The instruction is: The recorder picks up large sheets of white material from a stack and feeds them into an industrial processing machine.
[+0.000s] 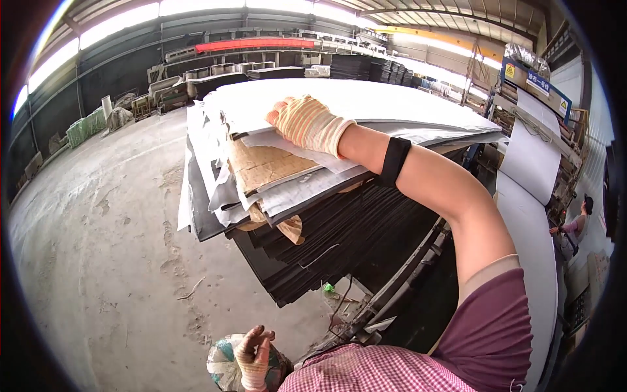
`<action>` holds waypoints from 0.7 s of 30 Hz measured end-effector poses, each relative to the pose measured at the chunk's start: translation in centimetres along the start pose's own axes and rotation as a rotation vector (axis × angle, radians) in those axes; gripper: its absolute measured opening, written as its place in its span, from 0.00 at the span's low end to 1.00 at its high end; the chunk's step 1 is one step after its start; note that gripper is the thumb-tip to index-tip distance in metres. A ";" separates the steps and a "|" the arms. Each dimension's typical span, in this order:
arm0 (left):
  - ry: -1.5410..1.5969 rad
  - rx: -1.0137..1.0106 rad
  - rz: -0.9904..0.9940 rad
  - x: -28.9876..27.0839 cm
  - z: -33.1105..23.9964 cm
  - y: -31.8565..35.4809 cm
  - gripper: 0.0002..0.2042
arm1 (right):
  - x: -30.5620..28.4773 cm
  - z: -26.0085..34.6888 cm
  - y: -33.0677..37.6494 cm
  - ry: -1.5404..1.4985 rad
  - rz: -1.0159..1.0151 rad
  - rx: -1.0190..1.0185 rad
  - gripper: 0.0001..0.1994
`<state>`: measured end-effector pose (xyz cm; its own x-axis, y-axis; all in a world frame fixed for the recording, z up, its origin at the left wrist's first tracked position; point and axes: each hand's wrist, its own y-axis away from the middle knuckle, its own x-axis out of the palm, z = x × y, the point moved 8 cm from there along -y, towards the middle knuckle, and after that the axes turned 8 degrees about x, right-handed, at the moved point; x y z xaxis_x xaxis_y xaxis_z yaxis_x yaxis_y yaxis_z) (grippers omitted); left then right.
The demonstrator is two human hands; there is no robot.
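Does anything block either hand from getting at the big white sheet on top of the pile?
Nothing visible blocks the right hand: it is at the edge of the white sheet. The left hand is lower and apart; in this view the dark sheets underneath lie between it and the white sheet.

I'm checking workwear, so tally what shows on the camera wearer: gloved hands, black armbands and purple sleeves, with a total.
Gloved hands: 2, the right hand and the left hand
Black armband: 1
Purple sleeve: 1
Total: 4
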<state>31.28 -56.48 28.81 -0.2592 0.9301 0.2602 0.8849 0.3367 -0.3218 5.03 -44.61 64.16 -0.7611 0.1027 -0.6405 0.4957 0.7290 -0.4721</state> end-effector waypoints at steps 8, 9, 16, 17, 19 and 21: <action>-0.113 0.014 0.174 2.8 -1.9 -1.3 0.17 | 0.7 -4.6 -0.1 -0.123 0.071 0.301 0.12; -0.097 0.094 0.195 3.8 -2.7 -1.4 0.13 | 0.8 -4.8 -0.3 -0.174 0.071 0.323 0.12; 0.004 -0.044 0.344 5.9 -1.1 -0.9 0.14 | -4.8 -7.5 6.5 -0.272 0.043 0.486 0.12; -0.004 -0.076 0.344 6.2 -0.8 -1.1 0.14 | -6.9 -8.0 8.8 -0.297 -0.012 0.493 0.10; -0.021 -0.102 0.375 7.3 -1.0 -1.7 0.14 | -10.8 -9.5 14.1 -0.345 -0.120 0.542 0.08; 0.010 -0.021 0.480 9.7 -1.4 -2.6 0.13 | -13.8 -11.4 20.0 -0.315 -0.206 0.599 0.06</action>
<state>26.97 -48.52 33.42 0.1845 0.9782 0.0954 0.9115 -0.1340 -0.3889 20.73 -23.73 70.46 -0.7519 -0.2637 -0.6043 0.5683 0.2053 -0.7968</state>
